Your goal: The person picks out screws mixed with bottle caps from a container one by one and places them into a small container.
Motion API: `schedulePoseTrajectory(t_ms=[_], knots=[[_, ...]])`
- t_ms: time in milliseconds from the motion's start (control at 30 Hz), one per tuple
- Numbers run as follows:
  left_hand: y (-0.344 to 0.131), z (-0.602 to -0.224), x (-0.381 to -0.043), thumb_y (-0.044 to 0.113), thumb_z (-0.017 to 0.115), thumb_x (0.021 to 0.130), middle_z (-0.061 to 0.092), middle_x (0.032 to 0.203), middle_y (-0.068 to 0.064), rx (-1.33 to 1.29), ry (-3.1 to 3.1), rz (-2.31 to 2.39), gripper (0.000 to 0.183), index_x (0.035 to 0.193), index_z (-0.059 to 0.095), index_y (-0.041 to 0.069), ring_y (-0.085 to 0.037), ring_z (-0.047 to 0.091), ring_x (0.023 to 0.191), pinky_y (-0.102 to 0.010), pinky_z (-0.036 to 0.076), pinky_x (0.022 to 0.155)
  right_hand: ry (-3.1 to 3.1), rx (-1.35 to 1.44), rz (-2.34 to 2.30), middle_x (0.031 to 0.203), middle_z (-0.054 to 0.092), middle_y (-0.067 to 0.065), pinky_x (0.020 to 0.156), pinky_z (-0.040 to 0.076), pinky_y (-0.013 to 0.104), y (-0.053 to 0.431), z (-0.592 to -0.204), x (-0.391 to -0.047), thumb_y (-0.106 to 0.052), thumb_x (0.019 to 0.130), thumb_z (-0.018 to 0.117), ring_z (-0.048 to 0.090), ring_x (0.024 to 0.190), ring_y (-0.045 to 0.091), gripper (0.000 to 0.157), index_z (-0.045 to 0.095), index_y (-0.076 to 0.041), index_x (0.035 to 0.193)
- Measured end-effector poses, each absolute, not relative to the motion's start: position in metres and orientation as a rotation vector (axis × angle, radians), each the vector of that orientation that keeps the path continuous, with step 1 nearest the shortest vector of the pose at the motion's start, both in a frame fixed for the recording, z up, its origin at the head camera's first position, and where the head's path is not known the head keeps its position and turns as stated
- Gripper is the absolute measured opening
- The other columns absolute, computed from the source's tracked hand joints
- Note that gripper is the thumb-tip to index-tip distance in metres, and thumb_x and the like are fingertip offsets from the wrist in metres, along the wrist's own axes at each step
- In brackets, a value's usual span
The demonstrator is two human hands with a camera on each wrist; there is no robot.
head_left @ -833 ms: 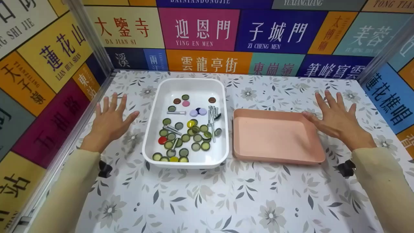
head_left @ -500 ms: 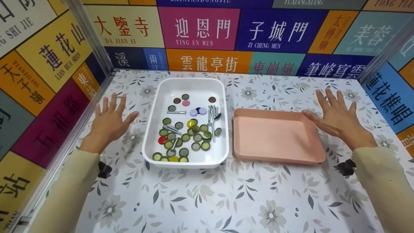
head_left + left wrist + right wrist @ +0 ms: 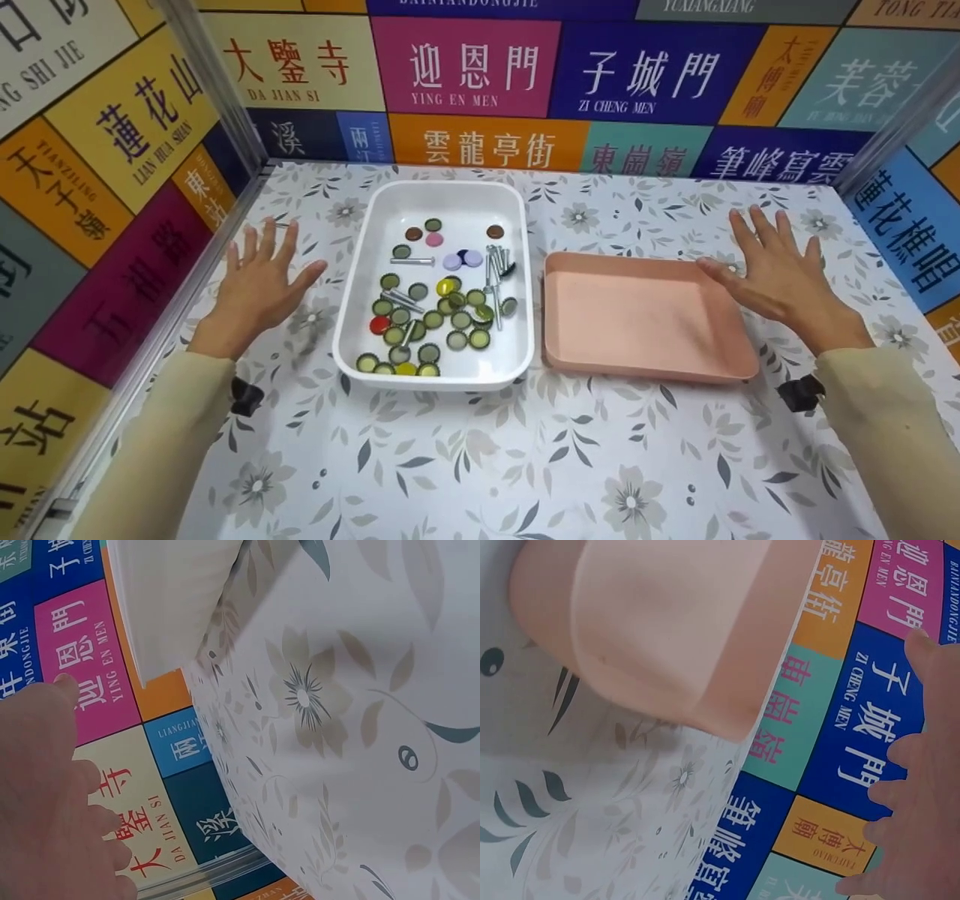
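Observation:
My left hand (image 3: 255,289) is held left of the white tray (image 3: 459,214), palm down, fingers spread, holding nothing. Several bottle caps (image 3: 457,340) lie in that tray, many showing their green-grey insides. Silver bolts (image 3: 412,261) are scattered among them, with a cluster of bolts (image 3: 495,262) by the right wall. On the other side, my right hand (image 3: 784,281) is also spread and holds nothing. Its thumb overlaps the far right corner of the pink tray (image 3: 645,322) in the head view; contact cannot be told. Nothing lies in the pink tray.
Both trays stand side by side on a flower-patterned tabletop (image 3: 420,465). A thin metal piece (image 3: 281,225) shows at the left fingertips. Colourful panels with characters (image 3: 465,67) wall in the back and sides.
The head view has shifted very slightly. Both hands stay spread in nearly the same places, and the trays and their contents look unchanged.

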State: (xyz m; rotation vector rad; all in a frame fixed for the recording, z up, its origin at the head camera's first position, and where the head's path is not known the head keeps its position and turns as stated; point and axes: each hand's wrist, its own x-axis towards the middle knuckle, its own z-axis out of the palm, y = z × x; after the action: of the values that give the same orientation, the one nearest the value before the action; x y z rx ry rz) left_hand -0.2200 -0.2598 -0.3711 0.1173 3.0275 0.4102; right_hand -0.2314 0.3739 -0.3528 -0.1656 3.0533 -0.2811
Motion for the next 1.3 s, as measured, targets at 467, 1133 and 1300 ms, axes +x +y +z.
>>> schedulePoseTrajectory(t_ms=[467,1133,1300], knots=[[-0.255,-0.374,-0.211,0.07,0.025,0.1,-0.013,0.165,-0.023,0.127,2.994,0.423,0.089,0.162,-0.001,0.011,-0.051,-0.011,0.151,-0.065,-0.009,0.12,3.052,-0.224,-0.334,0.168,-0.011,0.019,0.111,-0.013,0.076,0.356,-0.355,-0.229,-0.071,0.097,0.037,-0.017,0.152,0.047,0.095,-0.002,-0.013,0.162],[-0.232,-0.379,-0.195,0.072,0.026,0.099,-0.007,0.167,-0.022,0.127,2.905,0.476,0.089,0.162,-0.005,0.017,-0.052,0.0,0.152,-0.067,0.011,0.12,3.034,-0.324,-0.32,0.169,-0.004,0.018,0.117,-0.009,0.07,0.323,-0.356,-0.223,-0.071,0.096,0.042,-0.014,0.154,0.043,0.096,0.001,-0.015,0.163],[-0.227,-0.38,-0.19,0.066,0.026,0.102,-0.005,0.168,-0.022,0.14,2.893,0.515,0.082,0.162,-0.004,0.018,-0.054,0.006,0.15,-0.07,0.018,0.116,3.011,-0.351,-0.355,0.17,-0.007,0.013,0.118,-0.01,0.069,0.313,-0.356,-0.223,-0.071,0.095,0.042,-0.015,0.154,0.041,0.096,0.0,-0.016,0.163]])
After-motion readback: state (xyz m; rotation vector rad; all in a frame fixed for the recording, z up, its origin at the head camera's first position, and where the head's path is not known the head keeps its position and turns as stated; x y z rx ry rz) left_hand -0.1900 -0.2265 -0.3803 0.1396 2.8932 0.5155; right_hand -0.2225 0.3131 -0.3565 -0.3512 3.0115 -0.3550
